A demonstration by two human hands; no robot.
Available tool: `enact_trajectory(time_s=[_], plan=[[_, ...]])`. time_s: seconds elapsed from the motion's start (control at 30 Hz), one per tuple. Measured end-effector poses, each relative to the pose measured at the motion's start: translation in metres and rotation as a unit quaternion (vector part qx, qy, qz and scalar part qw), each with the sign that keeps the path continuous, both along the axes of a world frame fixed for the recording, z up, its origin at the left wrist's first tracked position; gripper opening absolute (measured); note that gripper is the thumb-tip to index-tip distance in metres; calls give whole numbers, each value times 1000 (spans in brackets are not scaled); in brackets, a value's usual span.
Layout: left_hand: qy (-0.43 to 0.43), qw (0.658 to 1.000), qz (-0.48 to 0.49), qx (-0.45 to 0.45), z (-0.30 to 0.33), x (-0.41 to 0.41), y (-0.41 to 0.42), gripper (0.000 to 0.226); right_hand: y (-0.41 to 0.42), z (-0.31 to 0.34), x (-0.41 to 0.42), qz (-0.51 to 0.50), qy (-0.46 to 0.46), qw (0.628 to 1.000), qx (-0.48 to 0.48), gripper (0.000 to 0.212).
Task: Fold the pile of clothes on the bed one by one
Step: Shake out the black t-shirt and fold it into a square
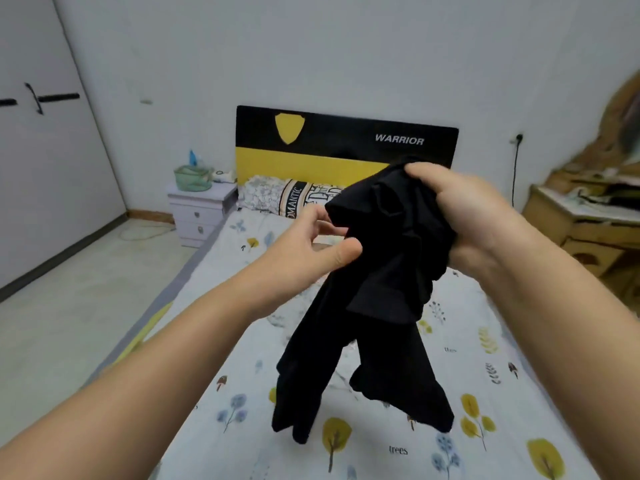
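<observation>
Fingers [420,174] of the right hand [460,216] curl over the top of a black garment [381,289], clenched on a bunched handful of cloth. Left hand [311,247] comes in from the side; its thumb and forefinger pinch the near edge of the same bunch, other fingers partly hidden behind the fabric.

Garment held up in the air over the middle of the bed [242,393], not spread. Two long dark lengths hang down from the bunch; lower ends reach close to the sheet, whether they touch it cannot be told. Could be legs or sleeves, shape too crumpled to say.

Bed sheet pale with a tree and leaf print. No folded stack in view on it, and no pile of waiting clothes in view either; the hanging cloth and both forearms hide part of the mattress, and the near end is out of frame. Pillow [277,197] at the head, against a black and yellow headboard [311,157]. White nightstand [201,209] to one side, wooden dresser [581,230] to the other.

Judgement: this piece is at the sorting-out stage, hands hunting for an edge or seam to open it flat. No fold made on it yet. Laying out, folding and setting aside all remain; how many items are done or left cannot be read.
</observation>
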State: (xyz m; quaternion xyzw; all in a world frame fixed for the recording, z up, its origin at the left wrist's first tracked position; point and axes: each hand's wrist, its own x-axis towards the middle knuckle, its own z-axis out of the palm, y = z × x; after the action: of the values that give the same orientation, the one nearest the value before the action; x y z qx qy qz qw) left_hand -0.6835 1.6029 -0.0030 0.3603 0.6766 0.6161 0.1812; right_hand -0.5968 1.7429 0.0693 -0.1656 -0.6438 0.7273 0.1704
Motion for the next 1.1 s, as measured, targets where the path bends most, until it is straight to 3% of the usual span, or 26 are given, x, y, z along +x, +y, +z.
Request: enact_trajectory(time_s=[0.1, 0.2, 0.27, 0.4, 0.5, 0.57, 0.67, 0.8, 0.87, 0.93, 1.0, 1.07, 1.1], plan=[[95, 995, 40, -17, 11, 24, 0, 18, -7, 22, 17, 18, 21, 1000, 0, 25], [31, 999, 24, -8, 11, 25, -3, 25, -2, 40, 39, -4, 16, 999, 29, 22], [-19, 1000, 20, -6, 17, 25, -9, 26, 5, 46, 56, -33, -22, 987, 155, 25], [-51, 998, 36, 29, 37, 21, -14, 20, 30, 40, 87, -129, -115, 874, 454, 32], [-44, 999, 9, 29, 59, 24, -13, 24, 44, 30, 105, -141, -163, 838, 501, 35], [-27, 1000, -10, 10, 72, 26, -12, 24, 49, 25, 113, -151, -168, 849, 478, 42], [8, 999, -13, -33, 84, 28, -11, 20, 50, 25, 124, -101, -157, 910, 371, 46], [45, 997, -12, -66, 92, 26, -16, 11, 45, 31, 134, 30, -155, 957, 242, 19], [118, 988, -5, -99, 89, 27, -18, 9, 40, 31, 133, 45, -137, 973, 181, 10], [239, 954, 15, -179, 84, 32, -17, 23, 32, 32, 126, 32, -107, 989, 97, 18], [310, 925, 11, -221, 75, 45, -13, 54, 24, 34, 115, 21, -77, 997, -9, 24], [312, 932, -26, -184, 65, 60, -4, 88, 14, 39, 104, 47, -60, 993, -85, 23], [303, 942, -38, -142, 60, 66, 2, 94, 8, 40, 99, 71, -60, 990, -106, 22]])
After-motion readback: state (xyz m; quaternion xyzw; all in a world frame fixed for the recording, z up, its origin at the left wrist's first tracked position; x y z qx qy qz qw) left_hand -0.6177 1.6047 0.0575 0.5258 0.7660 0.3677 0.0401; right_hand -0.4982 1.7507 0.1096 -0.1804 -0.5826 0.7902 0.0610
